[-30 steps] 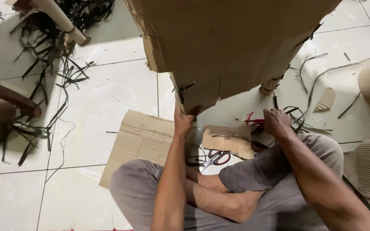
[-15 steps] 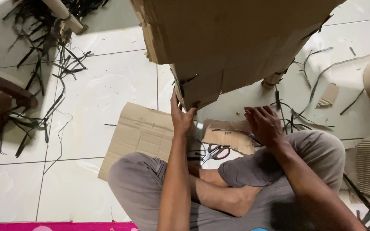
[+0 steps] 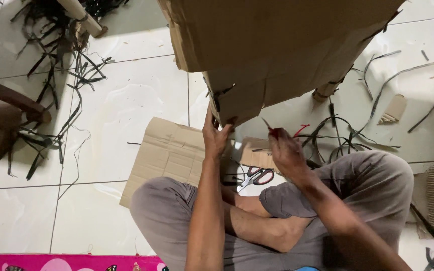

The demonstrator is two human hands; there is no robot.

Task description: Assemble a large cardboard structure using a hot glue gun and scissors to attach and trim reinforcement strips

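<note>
Seated cross-legged on a white tiled floor [image 3: 126, 95], facing one large brown cardboard structure [image 3: 277, 45] that fills the upper middle of the view. Left hand [image 3: 216, 134] closed around the lower corner of the cardboard structure, fingers curled over the edge, thumb against the face. Right hand [image 3: 286, 150] just beside, closed on one slim red-handled tool [image 3: 271, 129] whose tip points up toward the cardboard's underside; exact kind of tool too small to tell. One pair of scissors with red and black handles [image 3: 255, 176] lying on the floor between the knees, below both hands. One flat creased sheet of brown cardboard [image 3: 169, 150] under the left knee, one smaller cardboard scrap [image 3: 255, 153] behind the right hand. Loose black strips [image 3: 51, 75] scattered toward the floor's upper left, more black strips [image 3: 345, 135] to the right of the hands; too many and too tangled to count. One pink patterned mat edge [image 3: 66, 262] along the bottom left.
</note>
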